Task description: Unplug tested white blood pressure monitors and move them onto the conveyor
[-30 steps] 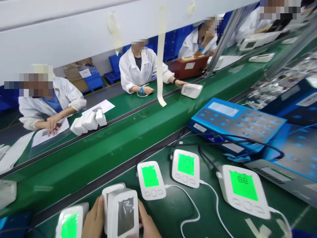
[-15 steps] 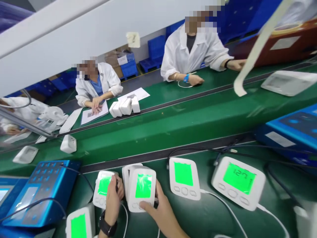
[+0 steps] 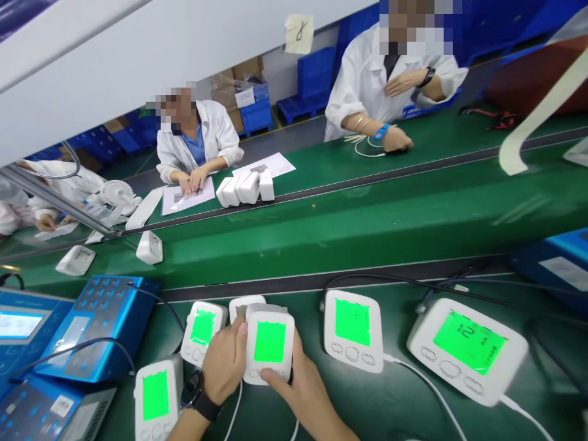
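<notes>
My right hand (image 3: pixel 305 386) grips a white blood pressure monitor (image 3: pixel 270 343) with a lit green screen, thumb on its front near the buttons. My left hand (image 3: pixel 226 358), wearing a black watch, is closed against that monitor's left edge; its fingertips are partly hidden. Behind it stands another white monitor (image 3: pixel 247 301), mostly covered. To the left are a small lit monitor (image 3: pixel 202 327) and a nearer lit monitor (image 3: pixel 155 395). On the right, a lit monitor (image 3: pixel 352 327) and a larger-looking lit monitor (image 3: pixel 468 349) showing digits have white tubes attached.
Blue test devices (image 3: pixel 98 324) with black cables stand at left, and another blue device (image 3: pixel 560 269) at right. Beyond the green conveyor (image 3: pixel 321 229), people in white coats sit near several white units (image 3: pixel 245 187) and papers. A white beam (image 3: pixel 151 67) crosses above.
My left hand has left the small left monitor and moved right to the held monitor's edge. The right-hand displays have changed. The view has shifted; across the conveyor, one person's arm has drawn in.
</notes>
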Motion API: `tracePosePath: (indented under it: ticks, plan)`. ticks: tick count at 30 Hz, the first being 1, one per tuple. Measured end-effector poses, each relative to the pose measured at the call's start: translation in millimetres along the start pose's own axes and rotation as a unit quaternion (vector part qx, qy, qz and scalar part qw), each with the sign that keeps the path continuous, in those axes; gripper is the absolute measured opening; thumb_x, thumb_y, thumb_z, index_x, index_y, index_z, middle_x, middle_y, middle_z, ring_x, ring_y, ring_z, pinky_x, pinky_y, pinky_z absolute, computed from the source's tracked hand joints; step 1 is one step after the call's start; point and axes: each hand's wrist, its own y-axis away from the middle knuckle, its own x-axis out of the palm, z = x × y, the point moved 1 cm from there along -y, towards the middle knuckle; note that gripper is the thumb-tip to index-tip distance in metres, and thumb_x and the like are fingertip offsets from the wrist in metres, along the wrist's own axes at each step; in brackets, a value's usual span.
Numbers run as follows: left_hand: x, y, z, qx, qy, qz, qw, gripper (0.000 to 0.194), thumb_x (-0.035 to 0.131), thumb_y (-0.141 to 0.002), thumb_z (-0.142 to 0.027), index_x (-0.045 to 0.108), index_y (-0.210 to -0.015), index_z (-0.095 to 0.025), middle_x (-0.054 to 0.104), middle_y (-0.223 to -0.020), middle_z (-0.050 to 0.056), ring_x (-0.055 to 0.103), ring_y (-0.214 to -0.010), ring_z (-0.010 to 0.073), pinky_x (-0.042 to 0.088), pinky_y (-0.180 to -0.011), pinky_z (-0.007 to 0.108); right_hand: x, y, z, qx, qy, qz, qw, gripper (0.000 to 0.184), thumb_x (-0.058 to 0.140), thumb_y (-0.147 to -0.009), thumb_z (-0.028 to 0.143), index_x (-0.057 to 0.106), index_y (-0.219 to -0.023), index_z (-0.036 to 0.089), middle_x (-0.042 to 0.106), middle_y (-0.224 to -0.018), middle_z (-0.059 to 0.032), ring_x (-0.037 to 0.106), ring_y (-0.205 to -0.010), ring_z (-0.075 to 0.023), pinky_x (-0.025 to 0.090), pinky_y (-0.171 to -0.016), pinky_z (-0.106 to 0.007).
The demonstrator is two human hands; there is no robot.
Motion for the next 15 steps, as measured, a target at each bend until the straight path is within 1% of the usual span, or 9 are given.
tracePosePath:
  ticks: [3,5,6,7,8,9,11,13,15]
  plan:
    - [-1.4,-2.9,-0.7,0.014,0.005,0.001,1.000,0.043,0.029,-0.107,-0.049,0.064,-0.100,-0.025,0.067,-0.080,0.008,0.063,-0.077,0.0300,0.037,-0.072,0.037,2.0,-0.6,-0.5,-0.004,-0.016,-0.015,1.000,0.089,0.068,-0.093,0.044,0.018,-0.164,0.027,0.074,-0.129,-0.0079,0.074,-0.108,-0.0314,0.060,-0.088,-0.040]
    - [-6.9,-11.1,3.3,0.045,0.003,-0.030,0.999,0.046,0.024,-0.107,-0.048,0.062,-0.098,-0.025,0.067,-0.091,0.010,0.062,-0.087,0.0301,0.041,-0.079,0.038,3.1,-0.9,0.8,0.011,-0.039,-0.019,0.999,0.087,0.068,-0.093,0.043,0.020,-0.163,0.027,0.074,-0.129,-0.0077,0.074,-0.109,-0.0307,0.060,-0.089,-0.040]
    - [-11.2,-18.0,6.8,0.059,-0.006,-0.054,0.997,0.046,0.022,-0.107,-0.047,0.061,-0.097,-0.025,0.066,-0.098,0.011,0.060,-0.095,0.0307,0.042,-0.086,0.040,3.3,-0.9,1.8,0.019,-0.051,-0.018,0.998,0.087,0.069,-0.092,0.041,0.020,-0.163,0.027,0.074,-0.130,-0.0078,0.074,-0.110,-0.0304,0.060,-0.090,-0.040]
    - [-16.0,-26.7,10.8,0.065,-0.019,-0.076,0.995,0.044,0.024,-0.106,-0.047,0.060,-0.097,-0.024,0.065,-0.105,0.012,0.058,-0.104,0.0315,0.041,-0.093,0.042,3.2,-0.9,3.0,0.026,-0.062,-0.015,0.998,0.089,0.070,-0.091,0.040,0.020,-0.163,0.027,0.073,-0.131,-0.0080,0.074,-0.111,-0.0303,0.060,-0.093,-0.041]
    - [-20.8,-36.8,14.9,0.065,-0.033,-0.086,0.994,0.039,0.030,-0.105,-0.049,0.060,-0.098,-0.024,0.063,-0.109,0.013,0.056,-0.110,0.0323,0.039,-0.098,0.044,2.7,-0.8,4.1,0.032,-0.072,-0.012,0.997,0.092,0.071,-0.090,0.039,0.019,-0.164,0.026,0.073,-0.132,-0.0083,0.074,-0.112,-0.0304,0.059,-0.094,-0.042]
    - [-25.1,-47.7,18.8,0.059,-0.044,-0.077,0.994,0.034,0.039,-0.101,-0.051,0.060,-0.099,-0.024,0.062,-0.110,0.013,0.055,-0.112,0.0330,0.038,-0.101,0.046,2.1,-0.7,5.1,0.037,-0.080,-0.008,0.996,0.094,0.072,-0.089,0.038,0.017,-0.165,0.026,0.073,-0.132,-0.0087,0.074,-0.112,-0.0305,0.059,-0.094,-0.042]
    - [-30.8,-68.7,23.8,0.048,-0.058,-0.018,0.997,0.030,0.057,-0.091,-0.052,0.062,-0.093,-0.023,0.063,-0.103,0.011,0.058,-0.105,0.0323,0.041,-0.099,0.047,0.3,-0.4,6.5,0.048,-0.096,-0.002,0.994,0.098,0.072,-0.089,0.037,0.014,-0.166,0.027,0.073,-0.132,-0.0093,0.074,-0.111,-0.0308,0.060,-0.093,-0.043]
    - [-32.9,-85.0,24.5,0.042,-0.063,0.048,0.996,0.028,0.064,-0.083,-0.051,0.060,-0.082,-0.024,0.063,-0.092,0.007,0.059,-0.090,0.0281,0.046,-0.089,0.043,-1.3,-0.4,7.0,0.059,-0.106,0.002,0.993,0.098,0.072,-0.090,0.038,0.012,-0.167,0.027,0.073,-0.132,-0.0093,0.074,-0.111,-0.0307,0.060,-0.092,-0.043]
    - [-32.5,-95.1,21.4,0.036,-0.061,0.101,0.992,0.026,0.069,-0.078,-0.047,0.058,-0.081,-0.023,0.065,-0.090,0.005,0.060,-0.086,0.0249,0.048,-0.083,0.038,-2.5,-1.0,7.1,0.060,-0.111,0.002,0.992,0.096,0.071,-0.091,0.040,0.013,-0.167,0.027,0.072,-0.133,-0.0094,0.074,-0.113,-0.0307,0.060,-0.093,-0.042]
